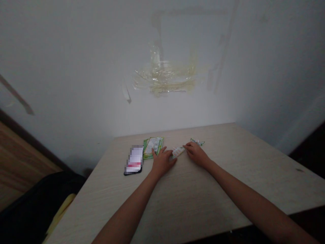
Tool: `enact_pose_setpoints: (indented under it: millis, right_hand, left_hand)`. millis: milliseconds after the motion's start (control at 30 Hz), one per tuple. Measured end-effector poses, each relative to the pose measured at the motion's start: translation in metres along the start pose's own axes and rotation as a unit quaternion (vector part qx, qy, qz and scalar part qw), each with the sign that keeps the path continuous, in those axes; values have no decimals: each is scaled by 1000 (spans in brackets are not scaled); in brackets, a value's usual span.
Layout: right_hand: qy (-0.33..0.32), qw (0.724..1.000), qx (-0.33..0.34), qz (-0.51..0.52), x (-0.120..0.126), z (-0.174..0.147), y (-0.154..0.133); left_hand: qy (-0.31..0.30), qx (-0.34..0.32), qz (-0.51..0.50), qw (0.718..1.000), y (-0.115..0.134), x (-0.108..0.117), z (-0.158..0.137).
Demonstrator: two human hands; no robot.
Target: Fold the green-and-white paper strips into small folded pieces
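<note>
- Nearest the camera are the person's two bare forearms, reaching from the lower edge of the view over the pale, wood-grained desk.
- The small printed piece, whitish with a yellow-green edge, is on the desk between the two hands, to the right of the packets. It is too small to tell whether it is a sachet or a flat scrap.
- The right hand is drawn in, its thumb and fingertips pinched together on the right end of the small printed piece.
- The left hand lies low over the desk, fingers spread and thumb apart, with the left end of the piece at the gap between thumb and forefinger. I cannot tell whether they grip it.
- Just beyond the right hand lies a crumpled wrapper, white with green marks; any contents are too small to make out.
- Just beyond the left hand lie flat packets, overlapping: a paler one covered in print on top, a green one showing beneath. What they contain is hidden.
- Left of the packets, close beside them, a phone lies face up, its lit screen pixelated.
- Behind the desk rises a pale wall, with a glossy, yellowed patch of tape above the things.
- Left of the desk are a dark cloth-like heap, something yellow and a wooden panel.
</note>
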State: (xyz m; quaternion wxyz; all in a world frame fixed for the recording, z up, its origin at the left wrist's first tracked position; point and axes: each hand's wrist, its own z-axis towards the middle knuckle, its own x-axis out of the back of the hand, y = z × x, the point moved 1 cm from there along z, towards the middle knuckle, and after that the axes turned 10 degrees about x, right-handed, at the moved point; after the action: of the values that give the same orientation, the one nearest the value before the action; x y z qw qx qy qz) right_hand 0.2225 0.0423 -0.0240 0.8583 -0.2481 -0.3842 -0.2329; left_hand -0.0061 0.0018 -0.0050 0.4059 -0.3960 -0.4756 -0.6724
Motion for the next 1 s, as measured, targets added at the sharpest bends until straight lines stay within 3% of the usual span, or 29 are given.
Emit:
enact_pose_setpoints:
  millis: [300, 1000]
  right_hand:
    - [-30, 999, 14, 9, 3, 2, -8]
    - [-42, 997, 62, -4, 2, 4, -14]
  left_hand:
    - [-16, 8, -29, 999, -1, 0, 0]
    - [46, 40, 11, 998, -2, -1, 0]
